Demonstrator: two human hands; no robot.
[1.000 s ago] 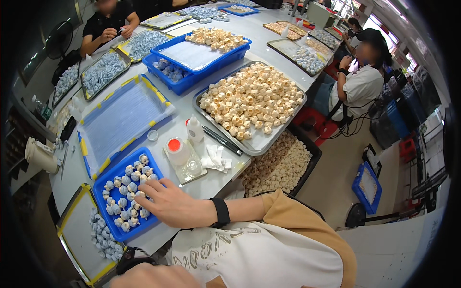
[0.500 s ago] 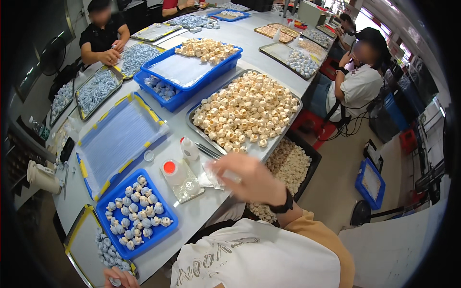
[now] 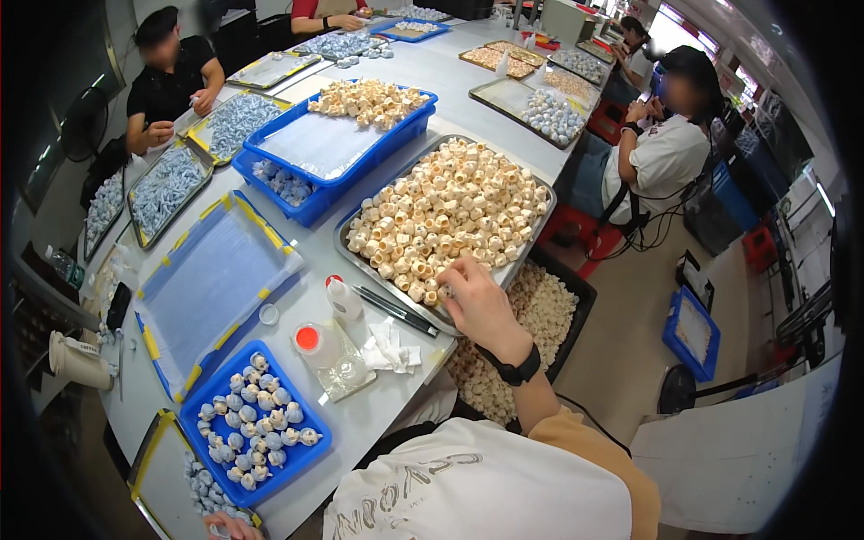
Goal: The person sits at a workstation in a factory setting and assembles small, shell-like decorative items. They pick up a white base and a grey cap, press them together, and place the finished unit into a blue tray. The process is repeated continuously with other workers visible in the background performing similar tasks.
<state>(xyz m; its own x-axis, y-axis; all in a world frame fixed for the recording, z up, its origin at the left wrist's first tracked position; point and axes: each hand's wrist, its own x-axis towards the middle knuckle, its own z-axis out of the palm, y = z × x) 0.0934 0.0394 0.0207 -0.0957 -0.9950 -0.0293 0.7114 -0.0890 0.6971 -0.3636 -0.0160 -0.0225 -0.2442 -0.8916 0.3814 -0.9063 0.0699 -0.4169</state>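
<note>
My right hand [image 3: 483,306] is at the near edge of a metal tray [image 3: 343,241] heaped with small cream-coloured hollow pieces [image 3: 450,211]. Its thumb and fingertips close on one of these pieces at the edge of the heap. Only the fingers of my left hand [image 3: 232,527] show, curled at the bottom left by a tray of blue-grey pieces [image 3: 205,486]; a pale bit shows at them, too cut off to name. Between my hands, a blue tray [image 3: 317,441] holds several small figures [image 3: 256,414] with cream and blue-grey parts.
Near the metal tray are a red-capped bottle [image 3: 343,299], a red-topped jar [image 3: 310,340], pens [image 3: 396,308] and crumpled tissue [image 3: 390,349]. A yellow-taped tray [image 3: 216,283] lies left, stacked blue trays [image 3: 333,166] behind. A black bin [image 3: 576,315] stands below the table edge. Other people sit around the table.
My right hand has moved from above the tissue, up and right to the cream pieces, uncovering the tissue and pens. The left hand has dropped slightly further out of view.
</note>
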